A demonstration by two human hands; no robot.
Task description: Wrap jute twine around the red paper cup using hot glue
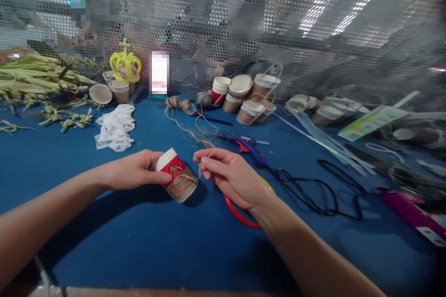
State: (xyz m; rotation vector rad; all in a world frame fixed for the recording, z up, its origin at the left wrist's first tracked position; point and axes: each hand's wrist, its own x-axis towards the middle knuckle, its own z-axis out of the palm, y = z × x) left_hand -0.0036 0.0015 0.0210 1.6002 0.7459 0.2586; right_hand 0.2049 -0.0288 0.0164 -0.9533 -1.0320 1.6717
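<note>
My left hand (134, 171) grips a red and white paper cup (175, 175) lying on its side above the blue table (139, 246). The cup's lower half is wound with brown jute twine. My right hand (230, 174) pinches a strand of that twine (200, 137) just right of the cup. The strand runs back over the table to a twine ball (177, 103). A red ring-shaped handle (240, 216) lies partly hidden under my right wrist.
A blue glue gun (248, 145) with a black cord (313, 192) lies right of my hands. Twine-wrapped cups (249, 95) pile at the back by a perforated screen. White cloth (115, 127), green leaves (35, 81), a yellow crown (125, 62) and glue sticks (313, 134) lie around.
</note>
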